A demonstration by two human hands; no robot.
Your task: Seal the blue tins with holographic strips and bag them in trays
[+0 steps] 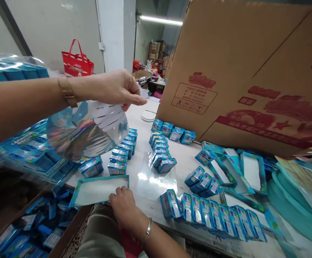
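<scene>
My left hand (121, 87) is raised over the left of the table, its fingers closed on a crinkled clear plastic bag (91, 132) that hangs below it. Lower down, my right hand (125, 206) curls its fingers over the near right edge of a shallow blue cardboard tray (99, 191) with a white inside. The tray lies at the table's front edge, by my lap. Just beyond it stand a small blue box (91, 167) and a column of similar boxes (117, 168). A clear plastic sheet (157, 182) lies flat to the right.
More blue boxes (209, 215) stand in rows along the right front. Behind them are blue trays (253, 172) and a teal basin (293, 200). A large carton (247, 79) walls off the back right. Wrapped packs (32, 143) crowd the left, above a carton of blue packaging (18, 240).
</scene>
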